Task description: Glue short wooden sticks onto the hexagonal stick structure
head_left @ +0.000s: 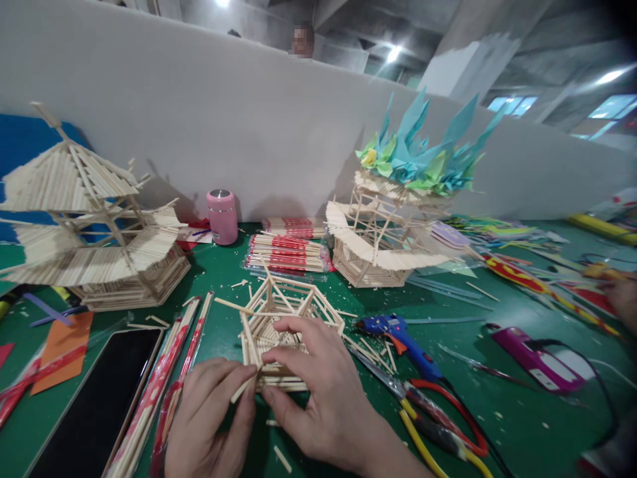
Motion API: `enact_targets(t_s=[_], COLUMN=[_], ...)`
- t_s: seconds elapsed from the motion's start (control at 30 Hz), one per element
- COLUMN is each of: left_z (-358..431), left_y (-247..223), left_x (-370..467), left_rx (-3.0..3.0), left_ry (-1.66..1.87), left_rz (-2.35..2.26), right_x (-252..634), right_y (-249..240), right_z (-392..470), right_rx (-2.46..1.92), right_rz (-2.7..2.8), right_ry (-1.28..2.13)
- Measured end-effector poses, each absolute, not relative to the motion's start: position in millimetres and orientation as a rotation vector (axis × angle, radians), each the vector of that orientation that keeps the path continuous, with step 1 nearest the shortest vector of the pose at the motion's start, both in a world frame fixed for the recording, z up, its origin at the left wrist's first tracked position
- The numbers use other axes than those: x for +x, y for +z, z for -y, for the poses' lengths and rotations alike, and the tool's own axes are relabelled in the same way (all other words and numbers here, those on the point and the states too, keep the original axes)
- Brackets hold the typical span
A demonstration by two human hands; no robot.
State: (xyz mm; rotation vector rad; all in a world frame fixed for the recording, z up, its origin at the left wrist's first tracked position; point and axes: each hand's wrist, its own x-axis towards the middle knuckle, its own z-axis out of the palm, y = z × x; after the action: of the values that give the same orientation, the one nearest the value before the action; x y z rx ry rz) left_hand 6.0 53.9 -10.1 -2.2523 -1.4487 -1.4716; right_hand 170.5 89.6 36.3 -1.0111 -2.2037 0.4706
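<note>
A small many-sided frame of wooden sticks (326, 318) stands on the green table in front of me. At its near left corner, my left hand (212, 415) pinches a short wooden stick (242, 390) between thumb and fingers. My right hand (323, 392) reaches over the frame's near side, its thumb and forefinger closed in on the same corner. The exact contact of the fingertips there is partly hidden. Another stick (231, 305) juts out leftward from the frame's upper edge.
Stick pavilions (119, 259) (368, 255) stand left and right, the right one topped with blue paper. Around lie a phone (99, 405), packed sticks (286, 252), a blue glue gun (398, 332), scissors (383, 378), yellow-handled pliers (438, 431), and a pink flask (222, 218). Another person's hand (622, 299) is at right.
</note>
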Motion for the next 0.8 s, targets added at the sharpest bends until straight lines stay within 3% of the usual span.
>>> enact_targets(t_s=[0.8], left_z=[-54.5], left_y=[-10.1], left_x=[9.2], left_rx=[-2.236], left_ry=[-1.595], left_rz=[1.512], right_x=[170.5], right_y=[36.6], right_z=[-89.4], right_rx=[-1.02], right_rz=[2.234], right_ry=[0.468])
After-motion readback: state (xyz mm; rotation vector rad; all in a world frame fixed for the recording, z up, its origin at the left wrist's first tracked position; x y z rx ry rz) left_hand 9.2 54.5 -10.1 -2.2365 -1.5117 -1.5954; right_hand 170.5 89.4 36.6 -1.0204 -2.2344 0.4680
